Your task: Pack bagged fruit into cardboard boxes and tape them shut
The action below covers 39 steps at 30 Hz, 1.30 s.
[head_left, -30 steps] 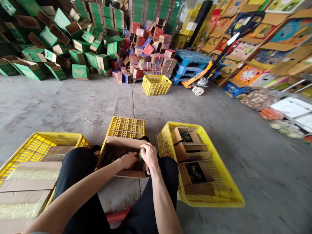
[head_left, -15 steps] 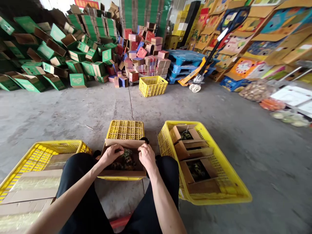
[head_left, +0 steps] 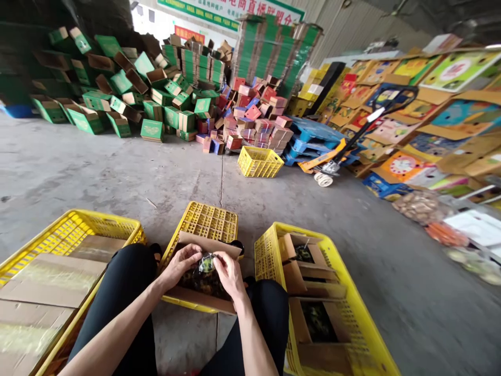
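An open cardboard box (head_left: pixel 211 243) sits on an upturned yellow crate (head_left: pixel 203 219) between my knees. Inside it is a clear plastic bag (head_left: pixel 206 263) around something dark and mottled green, whose kind I cannot make out. My left hand (head_left: pixel 181 266) pinches the bag's gathered plastic from the left. From the right, my right hand (head_left: pixel 230 272) has its fingers closed on the same plastic, close to the left hand. The box's far flap stands up behind both hands. Part of the contents is hidden under the fingers.
On my right a yellow crate (head_left: pixel 344 271) holds several open boxes with dark contents. To my left, another yellow crate (head_left: pixel 129 230) holds taped boxes. Farther off are a small yellow crate (head_left: pixel 260 162), a pallet jack (head_left: pixel 329 162) and heaped green cartons (head_left: pixel 152 129).
My hands have come closer together over the box, and the plastic is now bunched and raised between them. The camera view has tilted up and turned slightly.
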Tool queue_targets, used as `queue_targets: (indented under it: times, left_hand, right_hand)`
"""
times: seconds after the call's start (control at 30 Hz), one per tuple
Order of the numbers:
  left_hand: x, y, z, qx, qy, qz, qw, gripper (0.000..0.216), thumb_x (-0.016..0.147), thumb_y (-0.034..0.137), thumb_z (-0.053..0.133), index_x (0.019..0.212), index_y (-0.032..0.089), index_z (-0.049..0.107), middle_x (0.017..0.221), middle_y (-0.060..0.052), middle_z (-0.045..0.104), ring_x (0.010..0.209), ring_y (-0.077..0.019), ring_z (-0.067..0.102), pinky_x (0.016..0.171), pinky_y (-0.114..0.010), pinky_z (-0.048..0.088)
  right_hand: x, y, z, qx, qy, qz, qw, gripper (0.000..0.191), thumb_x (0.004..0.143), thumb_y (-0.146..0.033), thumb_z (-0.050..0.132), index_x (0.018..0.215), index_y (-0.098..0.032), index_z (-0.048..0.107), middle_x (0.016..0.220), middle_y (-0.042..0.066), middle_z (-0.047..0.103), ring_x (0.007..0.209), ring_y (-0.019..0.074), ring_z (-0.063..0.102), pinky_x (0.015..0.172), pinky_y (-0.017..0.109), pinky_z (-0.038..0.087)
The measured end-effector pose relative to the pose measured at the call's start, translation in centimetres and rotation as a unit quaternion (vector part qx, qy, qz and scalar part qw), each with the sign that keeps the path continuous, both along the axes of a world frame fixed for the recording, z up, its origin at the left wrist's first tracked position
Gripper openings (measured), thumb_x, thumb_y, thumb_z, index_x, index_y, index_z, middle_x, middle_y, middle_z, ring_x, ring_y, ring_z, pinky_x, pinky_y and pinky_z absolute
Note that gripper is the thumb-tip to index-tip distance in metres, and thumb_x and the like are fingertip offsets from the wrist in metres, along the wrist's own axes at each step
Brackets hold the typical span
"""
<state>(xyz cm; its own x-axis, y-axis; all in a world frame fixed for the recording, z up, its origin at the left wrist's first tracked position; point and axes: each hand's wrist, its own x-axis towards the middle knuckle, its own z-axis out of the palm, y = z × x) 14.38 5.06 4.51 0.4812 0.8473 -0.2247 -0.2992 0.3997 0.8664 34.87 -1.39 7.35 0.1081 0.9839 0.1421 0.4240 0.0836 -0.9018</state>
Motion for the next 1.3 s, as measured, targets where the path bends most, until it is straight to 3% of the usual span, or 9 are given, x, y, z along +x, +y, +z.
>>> queue_targets:
  times: [0.1,0.3,0.53,0.63,0.73,0.87,1.03,1.17,1.3]
  left_hand:
    - [0.3,-0.1,-0.1,-0.035,-0.031,0.011,0.999,0.054,0.072,0.049,0.096,0.112,0.022,0.072,0.1,-0.003,0.075,0.087,-0.0172,0.07,0.081,-0.028,0.053]
    - [0.6,0.0,-0.3,-0.039,-0.029,0.009,0.999,0.042,0.069,0.045,0.099,0.083,0.017,0.071,0.085,-0.002,0.072,0.078,-0.015,0.067,0.076,-0.027,0.055]
    - [0.9,0.5,-0.4,-0.035,-0.04,0.063,0.997,0.049,0.064,0.049,0.1,0.078,0.017,0.066,0.077,0.002,0.069,0.068,-0.0126,0.065,0.067,-0.025,0.055]
    - [0.9,0.4,-0.3,-0.045,-0.047,0.038,0.997,0.049,0.068,0.053,0.098,0.083,0.017,0.069,0.079,0.001,0.07,0.069,-0.0125,0.066,0.065,-0.023,0.055]
    - [0.5,-0.1,0.0,-0.066,-0.047,-0.034,0.996,0.051,0.076,0.059,0.091,0.103,0.019,0.076,0.092,-0.004,0.074,0.079,-0.0156,0.072,0.068,-0.024,0.057]
    - [0.1,-0.3,0.2,-0.056,-0.049,-0.119,0.99,0.054,0.076,0.051,0.095,0.115,0.018,0.078,0.111,-0.013,0.077,0.097,-0.0243,0.076,0.071,-0.024,0.058]
    - [0.1,0.4,-0.4,-0.061,-0.077,-0.049,0.994,0.049,0.074,0.047,0.097,0.107,0.016,0.08,0.108,-0.012,0.079,0.088,-0.0205,0.077,0.063,-0.019,0.054]
    - [0.2,0.6,-0.5,-0.068,-0.085,-0.047,0.993,0.047,0.075,0.044,0.097,0.108,0.016,0.08,0.107,-0.011,0.079,0.087,-0.0197,0.078,0.064,-0.019,0.055]
    - [0.3,0.4,-0.6,-0.084,-0.065,-0.026,0.994,0.043,0.069,0.04,0.101,0.095,0.014,0.079,0.088,-0.006,0.078,0.075,-0.0152,0.074,0.06,-0.017,0.053]
  right_hand:
    - [-0.2,0.1,0.5,-0.005,0.007,-0.032,0.999,0.03,0.099,-0.047,0.06,0.102,-0.024,0.08,0.092,0.006,0.081,0.081,0.0247,0.075,0.08,0.034,0.06]
    - [0.1,0.5,0.5,0.0,0.027,-0.091,0.996,0.041,0.097,-0.058,0.062,0.097,-0.023,0.083,0.094,0.009,0.082,0.086,0.0284,0.076,0.083,0.038,0.06]
    - [0.4,1.0,-0.5,-0.019,0.141,-0.15,0.978,0.053,0.087,-0.073,0.069,0.091,-0.022,0.083,0.08,0.006,0.077,0.078,0.0263,0.071,0.069,0.036,0.061]
    - [0.6,1.1,-0.4,-0.005,0.138,-0.151,0.979,0.054,0.087,-0.074,0.069,0.089,-0.023,0.083,0.082,0.007,0.077,0.079,0.0264,0.071,0.071,0.036,0.06]
    - [0.7,1.0,0.0,0.003,0.104,-0.138,0.985,0.053,0.088,-0.074,0.067,0.089,-0.023,0.083,0.088,0.01,0.08,0.083,0.0288,0.074,0.08,0.039,0.06]
    - [0.4,0.8,0.6,-0.008,0.124,-0.13,0.984,0.053,0.086,-0.074,0.07,0.096,-0.023,0.083,0.096,0.012,0.082,0.094,0.0321,0.076,0.087,0.042,0.061]
    - [-0.5,0.6,0.6,-0.075,0.257,-0.084,0.96,0.056,0.086,-0.072,0.074,0.116,-0.025,0.078,0.108,0.009,0.079,0.099,0.0272,0.075,0.077,0.037,0.064]
    - [-0.6,0.7,0.0,-0.086,0.318,-0.091,0.94,0.046,0.076,-0.064,0.087,0.09,-0.021,0.078,0.087,0.004,0.074,0.077,0.0175,0.069,0.068,0.029,0.061]
    - [-0.2,0.9,-0.2,-0.091,0.413,-0.127,0.897,0.044,0.066,-0.056,0.097,0.088,-0.022,0.079,0.079,0.0,0.071,0.068,0.0126,0.064,0.058,0.022,0.055]
